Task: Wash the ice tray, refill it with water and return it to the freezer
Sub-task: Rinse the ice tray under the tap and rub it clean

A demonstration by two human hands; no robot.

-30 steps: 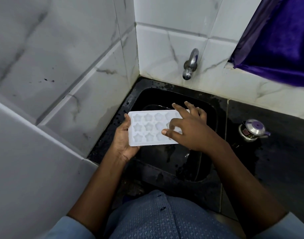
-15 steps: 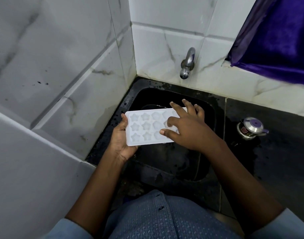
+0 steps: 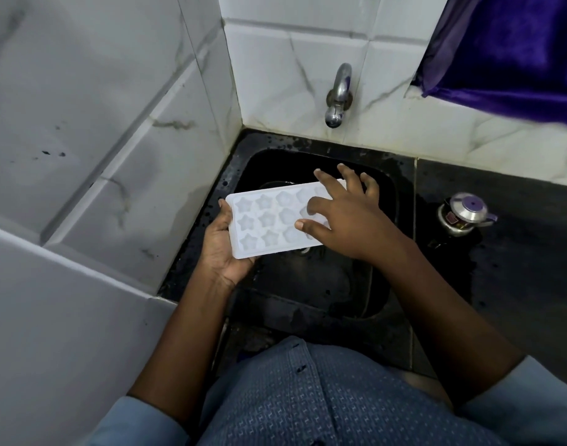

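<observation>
A white ice tray [image 3: 265, 220] with star-shaped cups is held level over the black sink [image 3: 311, 284]. My left hand [image 3: 224, 249] grips the tray's left end from underneath, thumb on the edge. My right hand [image 3: 346, 220] lies on top of the tray's right half with fingers spread, fingertips pressing into the cups and covering that end. The steel tap [image 3: 338, 98] sticks out of the tiled wall above the sink; no water runs from it.
White marble tiles wall in the left side and back. A dark wet counter [image 3: 507, 278] extends right, with a small steel pot with a purple knob [image 3: 464, 217] on it. A purple cloth [image 3: 513, 53] hangs at the upper right.
My right hand has shifted slightly over the tray's cups, fingers spreading wider. The tray and left hand stay in nearly the same place over the sink.
</observation>
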